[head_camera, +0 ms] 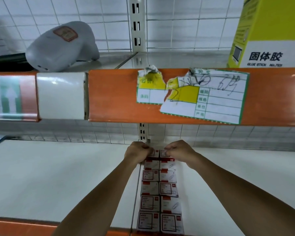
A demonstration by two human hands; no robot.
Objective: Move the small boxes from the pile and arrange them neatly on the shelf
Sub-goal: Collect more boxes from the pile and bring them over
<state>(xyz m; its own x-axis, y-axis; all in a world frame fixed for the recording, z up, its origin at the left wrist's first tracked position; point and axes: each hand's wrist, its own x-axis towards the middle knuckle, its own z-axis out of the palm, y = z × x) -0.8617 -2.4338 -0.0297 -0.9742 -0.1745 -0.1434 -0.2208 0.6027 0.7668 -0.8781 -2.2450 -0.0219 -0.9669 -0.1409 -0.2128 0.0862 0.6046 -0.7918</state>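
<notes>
Several small white-and-red paperclip boxes (159, 191) lie in two tidy columns on the white lower shelf (58, 176), running from the front edge toward the back. At the far end of the columns, my left hand (137, 153) has its fingers curled on the last box of the left column (154, 153). My right hand (180, 151) pinches the last box of the right column (164, 153). Both boxes sit side by side, partly hidden under my fingers. No pile of boxes is in view.
An orange shelf edge (112, 96) with a torn price label (203, 97) crosses just above my hands. On the upper shelf sit a grey handheld scanner (61, 46) at left and a yellow glue stick carton (269, 34) at right. Wire mesh backs both shelves.
</notes>
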